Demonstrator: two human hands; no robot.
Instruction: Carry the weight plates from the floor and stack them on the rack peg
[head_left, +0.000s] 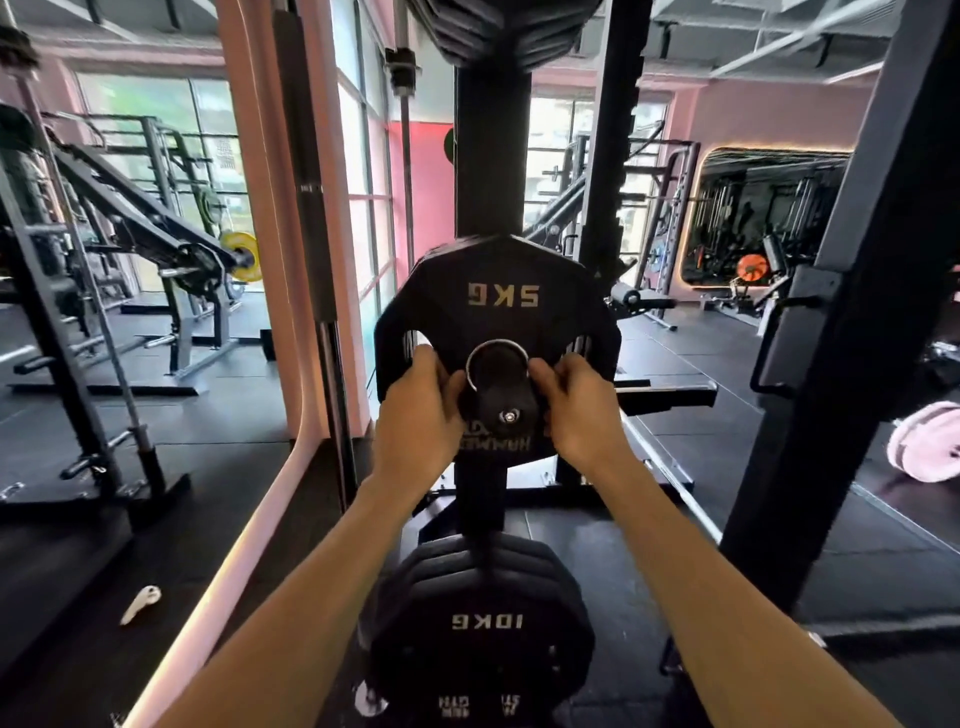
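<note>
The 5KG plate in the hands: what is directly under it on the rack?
Under the 5KG plate the black rack post continues down to stacked plates, the front one marked 10KG. How many plates sit behind it is hidden.

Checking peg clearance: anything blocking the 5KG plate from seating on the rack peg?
Nothing visible. The 5KG plate, gripped by left hand and right hand, already has the peg through its hole.

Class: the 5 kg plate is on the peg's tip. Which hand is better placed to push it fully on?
Neither clearly: the left hand and right hand grip the plate evenly beside the peg.
</note>
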